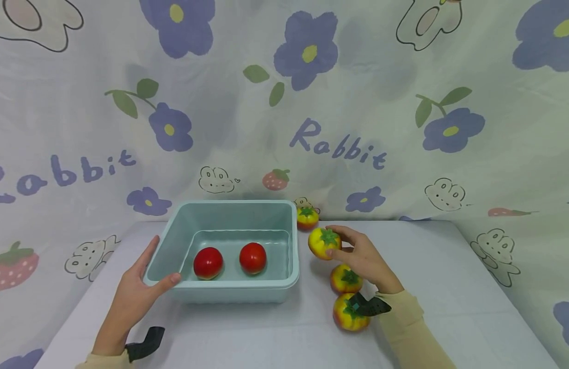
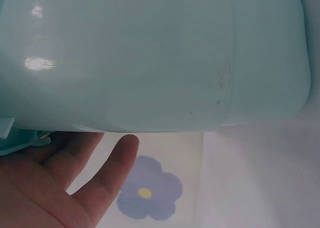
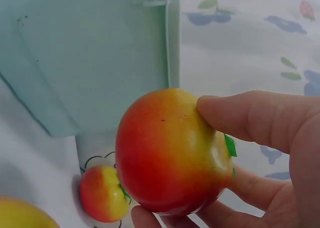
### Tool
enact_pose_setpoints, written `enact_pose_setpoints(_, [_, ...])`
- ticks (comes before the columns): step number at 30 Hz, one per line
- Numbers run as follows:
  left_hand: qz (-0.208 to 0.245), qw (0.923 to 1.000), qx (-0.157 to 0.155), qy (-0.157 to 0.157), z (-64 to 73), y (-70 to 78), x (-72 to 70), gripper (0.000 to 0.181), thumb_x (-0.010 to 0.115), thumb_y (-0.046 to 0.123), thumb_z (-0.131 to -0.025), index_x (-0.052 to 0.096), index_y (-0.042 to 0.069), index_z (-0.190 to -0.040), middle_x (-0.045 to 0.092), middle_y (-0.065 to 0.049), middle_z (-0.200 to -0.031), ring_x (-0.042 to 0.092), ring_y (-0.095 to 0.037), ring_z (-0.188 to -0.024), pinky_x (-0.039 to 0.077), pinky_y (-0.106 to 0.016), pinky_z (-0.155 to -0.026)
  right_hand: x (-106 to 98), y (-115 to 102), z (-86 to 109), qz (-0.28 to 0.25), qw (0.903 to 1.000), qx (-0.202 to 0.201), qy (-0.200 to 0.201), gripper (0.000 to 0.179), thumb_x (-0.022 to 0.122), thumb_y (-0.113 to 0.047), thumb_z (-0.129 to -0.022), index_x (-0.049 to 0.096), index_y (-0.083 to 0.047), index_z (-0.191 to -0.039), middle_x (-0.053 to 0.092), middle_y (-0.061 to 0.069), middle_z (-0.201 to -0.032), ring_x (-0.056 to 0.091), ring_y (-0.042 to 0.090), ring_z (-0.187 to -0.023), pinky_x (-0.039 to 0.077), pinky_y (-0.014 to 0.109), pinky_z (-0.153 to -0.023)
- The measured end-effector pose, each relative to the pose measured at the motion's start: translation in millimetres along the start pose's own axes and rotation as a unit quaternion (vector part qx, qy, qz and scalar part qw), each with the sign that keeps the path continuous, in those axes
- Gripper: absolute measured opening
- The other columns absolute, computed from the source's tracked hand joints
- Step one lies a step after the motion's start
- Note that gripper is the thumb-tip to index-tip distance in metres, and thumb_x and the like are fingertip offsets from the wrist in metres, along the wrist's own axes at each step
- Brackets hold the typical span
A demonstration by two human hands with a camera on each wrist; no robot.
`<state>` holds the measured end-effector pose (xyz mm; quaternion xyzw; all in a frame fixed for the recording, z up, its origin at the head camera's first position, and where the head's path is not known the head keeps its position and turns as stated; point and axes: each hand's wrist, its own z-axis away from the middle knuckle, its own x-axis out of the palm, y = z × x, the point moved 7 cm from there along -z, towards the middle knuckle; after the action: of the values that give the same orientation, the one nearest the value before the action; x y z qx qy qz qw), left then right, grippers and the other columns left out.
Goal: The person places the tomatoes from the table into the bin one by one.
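Note:
My right hand [image 1: 364, 256] pinches a yellow-and-red tomato [image 1: 324, 243] with a green leafy top, just right of the pale blue-green bin [image 1: 229, 291] and above the table. In the right wrist view, the thumb and fingers go round this tomato [image 3: 172, 153]. My left hand [image 1: 134, 297] rests at the bin's left front corner, fingers spread and fairly straight along the left side, thumb at the front rim. Inside the bin lie two red round fruits, a left one [image 1: 208, 263] and a right one [image 1: 253, 258]. Their tops show no leaves.
One more tomato [image 1: 308, 218] sits behind, by the bin's back right corner. Two others, a middle tomato [image 1: 346, 279] and a front tomato [image 1: 351, 312], lie below the right hand and wrist. A patterned curtain [image 1: 349, 102] hangs behind the white table [image 1: 247, 338].

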<state>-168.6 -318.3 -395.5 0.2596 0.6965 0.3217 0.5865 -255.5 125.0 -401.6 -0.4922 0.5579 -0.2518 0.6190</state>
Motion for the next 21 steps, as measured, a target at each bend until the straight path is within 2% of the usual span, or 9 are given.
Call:
enact_pose_setpoints(10, [0.002, 1.0, 0.004, 0.003, -0.5, 0.5, -0.1, 0.101, 0.075, 0.033, -0.089, 0.009, 0.014, -0.163, 0.024, -0.029, -0.16, 0.03, -0.055, -0.138, 0.033, -0.08, -0.096, -1.4, -16.2, 5.0, -0.015, 0.9996, -0.014, 0.021, 0.057, 0.075, -0.019, -0.091, 0.055, -0.007, -0.142, 0.059, 0.01, -0.138, 0.056, 0.028, -0.122, 0.053, 0.043, -0.1])
enact_pose_setpoints(21, [-0.001, 1.0, 0.001, 0.002, -1.3, -0.6, 0.3, 0.101, 0.074, 0.036, -0.09, 0.009, 0.014, -0.163, 0.024, -0.03, -0.16, 0.032, -0.055, -0.136, 0.037, -0.077, -0.094, 1.9, -34.1, 10.6, -0.027, 0.9978, -0.033, 0.051, 0.055, 0.076, -0.019, -0.09, 0.057, -0.007, -0.141, 0.061, 0.007, -0.136, 0.056, 0.027, -0.119, 0.053, 0.044, -0.1])
